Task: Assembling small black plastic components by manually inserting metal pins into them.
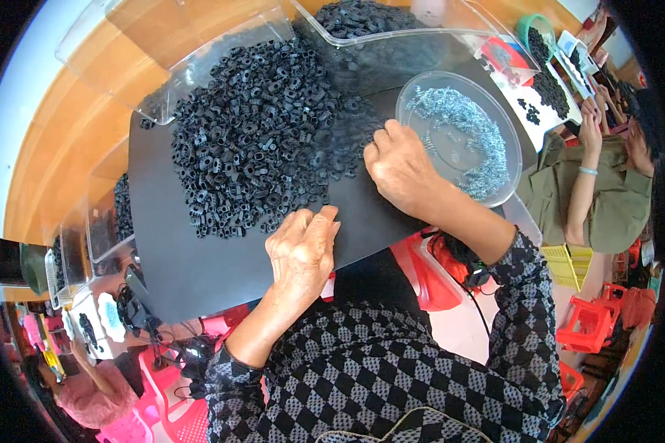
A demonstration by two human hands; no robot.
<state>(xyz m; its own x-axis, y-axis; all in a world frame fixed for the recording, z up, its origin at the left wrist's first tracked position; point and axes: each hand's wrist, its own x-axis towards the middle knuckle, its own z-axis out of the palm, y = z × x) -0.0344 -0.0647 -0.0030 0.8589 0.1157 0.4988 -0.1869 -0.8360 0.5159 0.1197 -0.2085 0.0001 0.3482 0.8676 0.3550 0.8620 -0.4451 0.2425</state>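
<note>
My left hand (303,247) is closed near the front edge of the dark board (199,277), fingers curled and thumb side to the right. It lies just below a big pile of small black hollow plastic parts (251,133). Whatever its fingertips hold is hidden. Bent into a loose fist, my right hand (403,166) is beside the left rim of a round clear plastic tub (517,166). Many tiny silvery pieces (458,111), like little springs, lie in that tub. The right fingertips point away from view, so what they grip cannot be made out.
Clear plastic bins (391,37) with more black parts stand behind the pile. At the right, a co-worker in an olive top (598,199) sits near a green bowl (537,33). Red stools (587,321) stand on the floor; a person in pink (100,395) is lower left.
</note>
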